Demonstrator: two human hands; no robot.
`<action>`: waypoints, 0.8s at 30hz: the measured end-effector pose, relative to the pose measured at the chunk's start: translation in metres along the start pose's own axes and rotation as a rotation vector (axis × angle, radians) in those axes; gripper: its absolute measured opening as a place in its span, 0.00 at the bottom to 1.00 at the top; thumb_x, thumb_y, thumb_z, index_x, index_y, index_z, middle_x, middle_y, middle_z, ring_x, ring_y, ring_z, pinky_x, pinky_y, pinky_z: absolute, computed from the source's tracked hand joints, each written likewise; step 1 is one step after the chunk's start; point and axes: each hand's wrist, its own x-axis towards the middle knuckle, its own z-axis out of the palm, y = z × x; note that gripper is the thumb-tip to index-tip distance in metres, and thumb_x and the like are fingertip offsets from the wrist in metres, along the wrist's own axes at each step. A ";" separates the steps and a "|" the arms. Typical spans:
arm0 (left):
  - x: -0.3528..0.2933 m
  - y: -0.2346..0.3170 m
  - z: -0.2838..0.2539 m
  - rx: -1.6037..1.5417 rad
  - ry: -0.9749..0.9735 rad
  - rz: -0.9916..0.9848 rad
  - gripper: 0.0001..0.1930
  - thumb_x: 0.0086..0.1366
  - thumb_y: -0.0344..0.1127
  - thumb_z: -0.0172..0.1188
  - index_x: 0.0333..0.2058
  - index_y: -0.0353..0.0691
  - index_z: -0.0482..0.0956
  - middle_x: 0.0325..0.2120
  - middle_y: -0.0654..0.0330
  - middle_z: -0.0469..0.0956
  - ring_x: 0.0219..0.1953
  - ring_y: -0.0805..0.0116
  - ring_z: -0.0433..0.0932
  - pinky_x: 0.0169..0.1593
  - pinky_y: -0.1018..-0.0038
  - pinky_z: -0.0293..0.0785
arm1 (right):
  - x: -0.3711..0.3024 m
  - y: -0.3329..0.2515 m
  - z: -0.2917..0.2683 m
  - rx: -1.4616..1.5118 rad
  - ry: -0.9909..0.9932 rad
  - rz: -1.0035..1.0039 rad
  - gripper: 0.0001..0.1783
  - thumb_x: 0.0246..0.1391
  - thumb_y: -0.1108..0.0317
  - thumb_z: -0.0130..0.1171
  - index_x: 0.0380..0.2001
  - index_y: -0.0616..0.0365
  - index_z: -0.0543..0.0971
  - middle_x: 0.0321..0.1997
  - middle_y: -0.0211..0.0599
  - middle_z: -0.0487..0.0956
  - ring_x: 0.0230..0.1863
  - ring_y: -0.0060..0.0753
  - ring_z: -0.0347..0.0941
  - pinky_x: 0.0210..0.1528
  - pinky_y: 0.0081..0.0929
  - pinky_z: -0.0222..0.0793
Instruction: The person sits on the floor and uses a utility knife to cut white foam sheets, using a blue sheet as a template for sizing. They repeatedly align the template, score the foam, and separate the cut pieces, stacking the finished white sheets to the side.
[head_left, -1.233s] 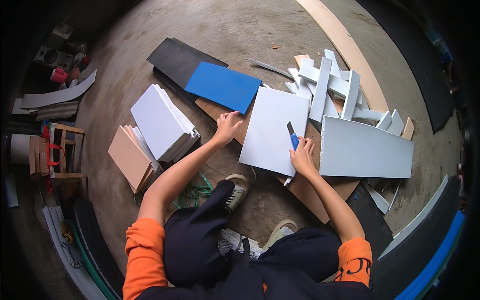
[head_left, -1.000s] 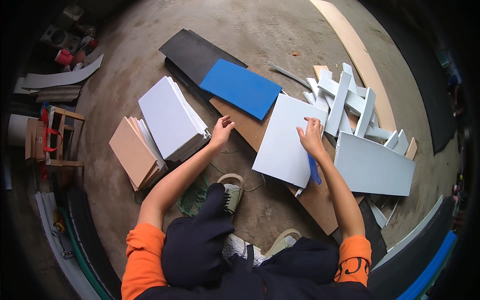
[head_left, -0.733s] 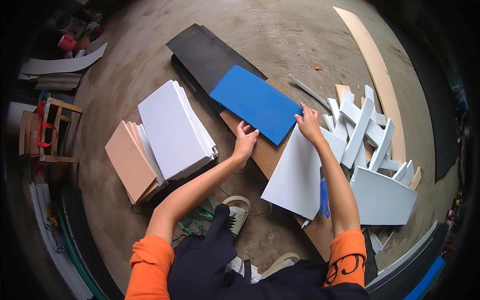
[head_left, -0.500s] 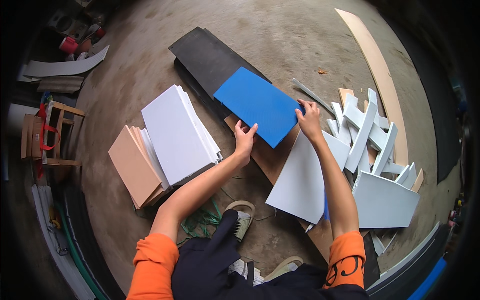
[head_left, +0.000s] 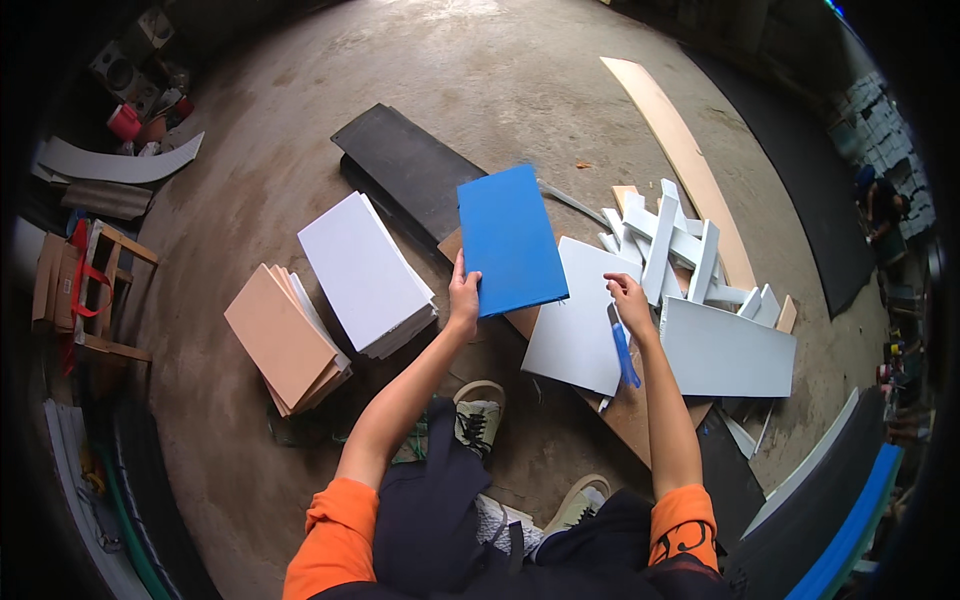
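Note:
My left hand (head_left: 464,298) grips the lower left edge of a rectangular blue foam-like sheet (head_left: 512,240), thumb on its face. The sheet is raised and tilted above a brown board (head_left: 630,412). My right hand (head_left: 628,302) is off the sheet, fingers loosely bent and apart, with nothing visible in them. Below it, over a white sheet (head_left: 575,325), is a blue-handled tool (head_left: 624,350) that looks like a knife; my right hand and wrist are close beside it. To the left stand a stack of white sheets (head_left: 367,270) and a stack of peach sheets (head_left: 280,330).
Black sheets (head_left: 410,160) lie beyond the board. White offcut strips (head_left: 680,240) are heaped at the right, beside another white sheet (head_left: 725,350). A long pale plank (head_left: 685,165) lies farther right. A wooden stool (head_left: 105,290) stands at far left.
The blue sheet has been lifted and turned more upright. My right hand has let go of its right edge and moved down. The blue-handled tool has come into fuller view.

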 end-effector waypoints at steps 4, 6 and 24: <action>-0.017 -0.001 -0.002 0.156 0.023 0.038 0.30 0.57 0.30 0.42 0.60 0.42 0.51 0.49 0.56 0.67 0.43 0.72 0.70 0.47 0.77 0.66 | -0.038 0.039 -0.026 -0.055 0.122 0.056 0.13 0.52 0.67 0.48 0.39 0.58 0.75 0.34 0.35 0.76 0.37 0.26 0.71 0.40 0.22 0.66; -0.028 -0.005 0.000 0.312 0.012 0.045 0.29 0.56 0.33 0.44 0.59 0.44 0.54 0.46 0.54 0.70 0.40 0.69 0.73 0.46 0.75 0.67 | -0.061 0.054 -0.032 -0.133 0.180 0.092 0.12 0.51 0.67 0.49 0.37 0.59 0.76 0.34 0.39 0.77 0.38 0.30 0.72 0.41 0.25 0.66; -0.071 -0.052 0.044 0.683 -0.284 0.134 0.33 0.54 0.31 0.45 0.60 0.46 0.49 0.54 0.47 0.61 0.54 0.58 0.65 0.55 0.71 0.59 | -0.120 0.087 0.026 -0.396 0.378 0.019 0.23 0.43 0.79 0.53 0.47 0.55 0.66 0.44 0.44 0.62 0.48 0.46 0.59 0.48 0.40 0.60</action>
